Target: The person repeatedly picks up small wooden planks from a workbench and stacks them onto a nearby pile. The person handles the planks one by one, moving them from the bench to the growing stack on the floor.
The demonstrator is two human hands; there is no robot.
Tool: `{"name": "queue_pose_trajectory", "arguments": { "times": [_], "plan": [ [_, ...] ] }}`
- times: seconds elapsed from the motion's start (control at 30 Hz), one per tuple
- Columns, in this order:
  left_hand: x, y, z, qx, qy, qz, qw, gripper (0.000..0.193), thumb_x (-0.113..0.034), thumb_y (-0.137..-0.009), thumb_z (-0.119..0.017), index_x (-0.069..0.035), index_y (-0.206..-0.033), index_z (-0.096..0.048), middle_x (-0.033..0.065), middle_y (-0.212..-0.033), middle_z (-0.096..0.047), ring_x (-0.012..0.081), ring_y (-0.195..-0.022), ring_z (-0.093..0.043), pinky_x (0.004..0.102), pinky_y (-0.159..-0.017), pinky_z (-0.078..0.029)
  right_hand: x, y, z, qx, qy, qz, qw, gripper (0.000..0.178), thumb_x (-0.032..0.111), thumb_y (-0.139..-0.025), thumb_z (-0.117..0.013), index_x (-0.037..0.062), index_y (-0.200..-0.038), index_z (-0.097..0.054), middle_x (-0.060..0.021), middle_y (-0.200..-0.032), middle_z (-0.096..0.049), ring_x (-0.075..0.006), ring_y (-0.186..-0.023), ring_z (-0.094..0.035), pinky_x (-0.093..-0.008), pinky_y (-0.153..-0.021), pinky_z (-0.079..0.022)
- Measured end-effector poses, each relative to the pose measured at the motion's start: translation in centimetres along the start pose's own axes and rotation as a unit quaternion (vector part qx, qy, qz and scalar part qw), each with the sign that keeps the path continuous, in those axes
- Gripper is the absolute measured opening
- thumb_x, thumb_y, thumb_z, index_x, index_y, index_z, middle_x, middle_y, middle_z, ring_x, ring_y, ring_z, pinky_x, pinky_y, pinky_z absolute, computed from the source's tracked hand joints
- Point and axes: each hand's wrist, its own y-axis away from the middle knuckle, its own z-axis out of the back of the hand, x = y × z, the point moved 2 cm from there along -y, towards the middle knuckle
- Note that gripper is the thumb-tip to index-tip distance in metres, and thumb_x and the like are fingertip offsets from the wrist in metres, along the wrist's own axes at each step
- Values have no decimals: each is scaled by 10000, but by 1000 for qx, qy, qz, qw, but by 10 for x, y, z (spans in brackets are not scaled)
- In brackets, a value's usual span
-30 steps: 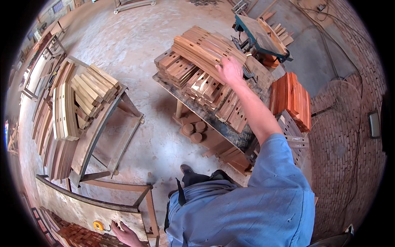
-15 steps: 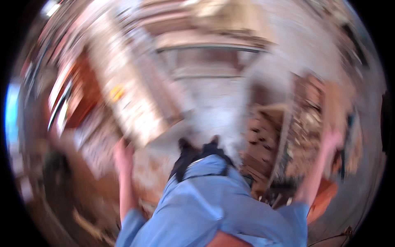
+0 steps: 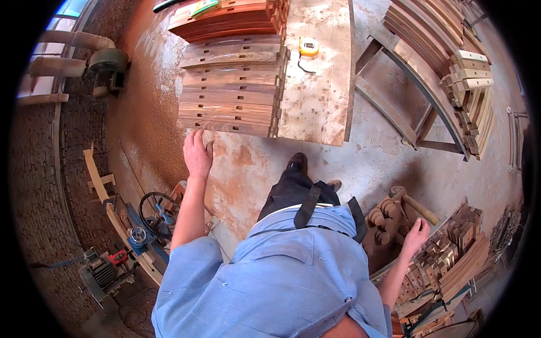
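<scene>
By the near edge of the slotted boards (image 3: 225,107), the left hand (image 3: 198,155) is loosely spread, thumb apart. The right hand (image 3: 415,239), loosely half-curled, hangs near stacked wooden pieces (image 3: 445,253).

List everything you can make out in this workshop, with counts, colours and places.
Tape measure: one, yellow, on bench
Bench: one, pale, top centre
Slotted boards: several, brown, left of tape measure
Red boards: stack, uncounted, orange-red, beyond slotted boards
Packet: one, green and yellow, on red boards
Cream boards: several, cream, upper right
Round machine: one, green, upper left
Motor: one, grey, lower left
Brick wall: one, brown, left
Stacked boards: many, brown, lower right
Shirt: one, blue, bottom centre
Left hand: one, bare, near slotted boards
Right hand: one, bare, near stacked boards
</scene>
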Motion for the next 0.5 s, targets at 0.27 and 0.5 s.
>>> {"name": "queue_pose_trajectory", "arguments": {
  "times": [0.27,0.5],
  "plan": [
    [-3,-61,14,-23,66,-180,981,450,-155,-847,-703,-40,-1258,-560,167,-1220,-587,357,-1163,-535,444,-1003,-421,82,17,-25,4,-57,38,998,222,163,-948,-609,-40,-1035,-628,-138,-1035,-610,-272,-975,-603,-363,-886,-474],
    [-23,-189,-6,-83,77,-196,974,372,-175,-823,-698,-76,-1172,-614,121,-1175,-615,307,-1115,-565,425,-954,-449,118,47,-39,34,-108,46,993,187,131,-948,-601,-43,-1014,-621,-130,-1036,-609,-252,-951,-593,-348,-870,-474]
  ]
}}
